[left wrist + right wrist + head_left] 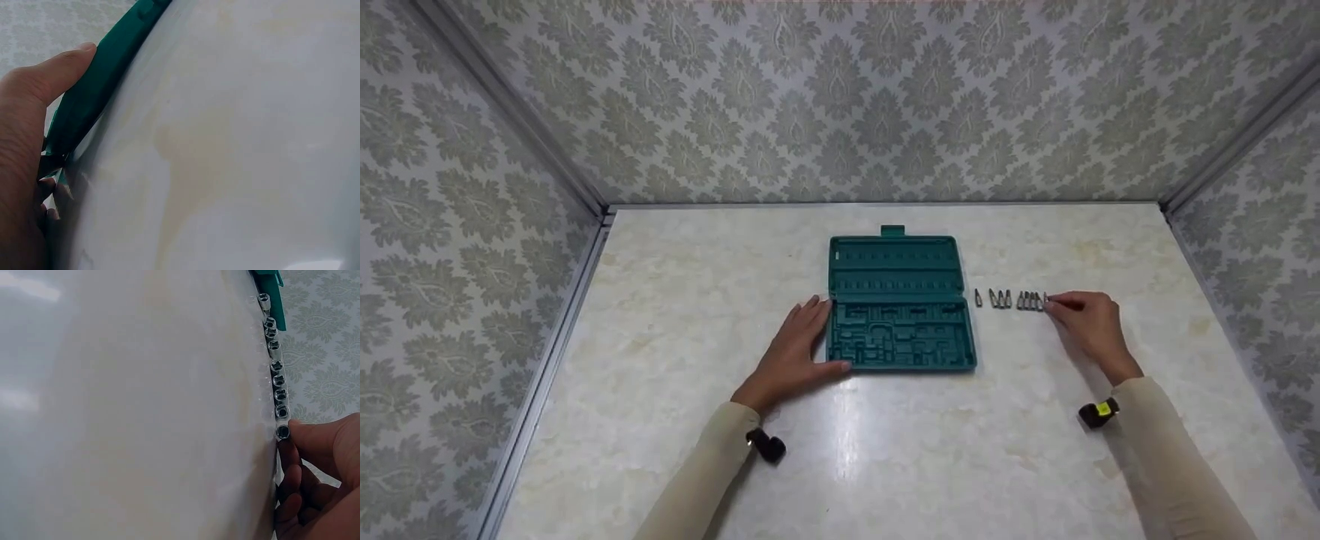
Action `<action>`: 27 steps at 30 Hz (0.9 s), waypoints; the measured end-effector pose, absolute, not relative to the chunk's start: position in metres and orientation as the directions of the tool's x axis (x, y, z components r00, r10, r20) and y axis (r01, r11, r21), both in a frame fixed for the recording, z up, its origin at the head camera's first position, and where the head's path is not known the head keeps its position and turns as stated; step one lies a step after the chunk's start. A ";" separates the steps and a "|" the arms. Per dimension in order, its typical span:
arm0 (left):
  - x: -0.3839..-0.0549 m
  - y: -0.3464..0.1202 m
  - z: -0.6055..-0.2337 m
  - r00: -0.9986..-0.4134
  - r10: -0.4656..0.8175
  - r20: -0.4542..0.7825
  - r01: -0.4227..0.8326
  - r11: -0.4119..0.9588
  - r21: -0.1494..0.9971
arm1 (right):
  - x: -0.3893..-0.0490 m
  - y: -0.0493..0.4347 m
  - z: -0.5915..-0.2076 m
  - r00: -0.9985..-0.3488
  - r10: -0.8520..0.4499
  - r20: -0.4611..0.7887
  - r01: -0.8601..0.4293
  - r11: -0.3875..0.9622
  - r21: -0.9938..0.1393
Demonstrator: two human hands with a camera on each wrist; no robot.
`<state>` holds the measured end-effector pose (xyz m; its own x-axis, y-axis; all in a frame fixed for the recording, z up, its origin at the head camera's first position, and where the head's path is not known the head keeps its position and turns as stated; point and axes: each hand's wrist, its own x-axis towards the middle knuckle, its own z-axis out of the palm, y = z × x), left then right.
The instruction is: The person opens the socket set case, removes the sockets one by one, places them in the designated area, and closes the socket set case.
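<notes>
A green plastic socket case (896, 334) lies open on the table, its lid folded back and its moulded tray facing up. My left hand (791, 360) rests at its near left corner. The thumb touches the front edge and the straight fingers lie along the left side. To the right of the case, several small metal bit sockets (1001, 298) lie in a row, square holes facing me in the right wrist view. My right hand (1087, 322) pinches the rightmost bit socket (283, 432) between thumb and fingers, at the end of the row.
The pale marbled table (660, 300) carries the case and the row. Patterned wall panels (840, 97) stand behind and at both sides. A wrist camera (766, 445) sits on the left sleeve, another camera (1098, 413) on the right.
</notes>
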<state>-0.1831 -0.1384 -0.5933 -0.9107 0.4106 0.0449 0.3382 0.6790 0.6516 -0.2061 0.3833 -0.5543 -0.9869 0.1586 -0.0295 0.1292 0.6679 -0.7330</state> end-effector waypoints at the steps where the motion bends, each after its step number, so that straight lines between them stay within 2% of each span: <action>1: -0.183 -0.138 -0.594 -0.911 0.409 0.044 0.337 0.679 0.652 | -0.206 0.383 -0.554 -0.987 0.162 -0.026 0.129 0.669 -0.732; 16: -0.181 -0.140 -0.595 -0.915 0.400 0.040 0.321 0.667 0.672 | -0.208 0.382 -0.549 -0.983 0.173 -0.067 0.165 0.655 -0.738; 27: -0.181 -0.140 -0.594 -0.913 0.407 0.027 0.318 0.669 0.672 | -0.209 0.364 -0.542 -0.993 0.099 0.067 0.018 0.682 -0.731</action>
